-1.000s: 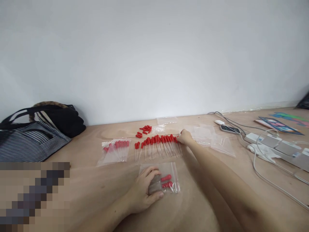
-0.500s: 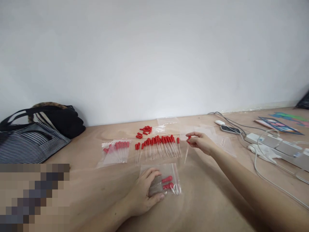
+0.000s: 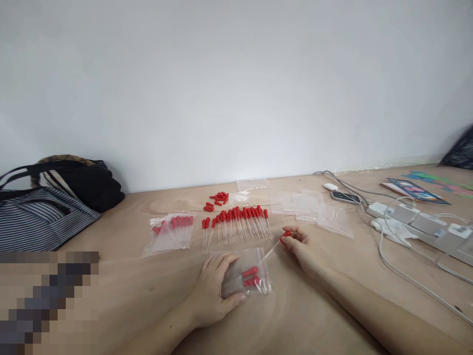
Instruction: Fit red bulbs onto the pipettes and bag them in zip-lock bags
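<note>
My left hand (image 3: 216, 291) lies over a clear zip bag (image 3: 231, 286), thumb and fingers spread, pressing on it. Two red-bulbed droppers (image 3: 250, 271) show inside that bag. By its red bulb, my right hand (image 3: 295, 244) pinches another dropper (image 3: 274, 249), whose clear tube slants down left to the bag's zip edge. Whether the tip is inside the bag I cannot tell. Beyond both hands lies a row of droppers (image 3: 240, 214) with red bulbs. Left of the row is a filled bag of droppers (image 3: 173, 231).
Loose red bulbs (image 3: 217, 199) and clear tubes (image 3: 238, 198) lie behind the row. Flat clear bags (image 3: 310, 202) overlap at the right. Farther right are a phone-like device (image 3: 344, 196), a power strip (image 3: 424, 227) and cables. A striped bag (image 3: 40, 217) stands at left.
My right hand has moved nearer, bringing the dropper from the row's right end to the zip bag's edge. The tube has tilted toward the bag. My left hand stays on the bag.
</note>
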`<state>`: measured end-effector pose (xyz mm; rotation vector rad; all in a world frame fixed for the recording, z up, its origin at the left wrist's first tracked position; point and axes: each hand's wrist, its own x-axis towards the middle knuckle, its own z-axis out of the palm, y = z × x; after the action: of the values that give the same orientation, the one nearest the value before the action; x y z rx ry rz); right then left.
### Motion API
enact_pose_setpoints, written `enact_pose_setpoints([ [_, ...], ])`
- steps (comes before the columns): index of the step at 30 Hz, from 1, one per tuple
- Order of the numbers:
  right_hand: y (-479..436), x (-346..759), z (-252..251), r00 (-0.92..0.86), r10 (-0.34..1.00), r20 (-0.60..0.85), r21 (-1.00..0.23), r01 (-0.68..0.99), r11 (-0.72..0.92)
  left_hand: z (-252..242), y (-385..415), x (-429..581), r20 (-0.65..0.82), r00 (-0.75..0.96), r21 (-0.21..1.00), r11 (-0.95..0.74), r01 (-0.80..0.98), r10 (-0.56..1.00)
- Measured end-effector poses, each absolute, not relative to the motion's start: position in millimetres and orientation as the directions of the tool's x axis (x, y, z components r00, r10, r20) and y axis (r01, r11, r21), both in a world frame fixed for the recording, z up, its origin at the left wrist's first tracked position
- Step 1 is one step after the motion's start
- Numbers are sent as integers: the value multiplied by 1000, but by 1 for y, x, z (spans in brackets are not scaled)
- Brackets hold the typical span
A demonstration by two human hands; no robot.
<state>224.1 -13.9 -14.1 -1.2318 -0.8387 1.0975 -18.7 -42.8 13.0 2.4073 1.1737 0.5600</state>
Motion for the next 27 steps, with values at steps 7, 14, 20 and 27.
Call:
enact_pose_setpoints([
  [7,-19,209,-17,202,963,-179,-977,-152,-149,11,-42,-20,200,570,511,-581,633,797],
  [14,-27,195,-10,13,996,-87,-995,57,-87,8,-41,-21,191,586,519,-587,621,788],
  [20,-24,189,-10,-94,979,-181,-975,145,-166,9,-40,-20,187,587,553,-579,599,787],
  [27,-23,194,-5,-294,940,-173,-973,196,-118,10,-43,-19,195,568,571,-564,597,799],
])
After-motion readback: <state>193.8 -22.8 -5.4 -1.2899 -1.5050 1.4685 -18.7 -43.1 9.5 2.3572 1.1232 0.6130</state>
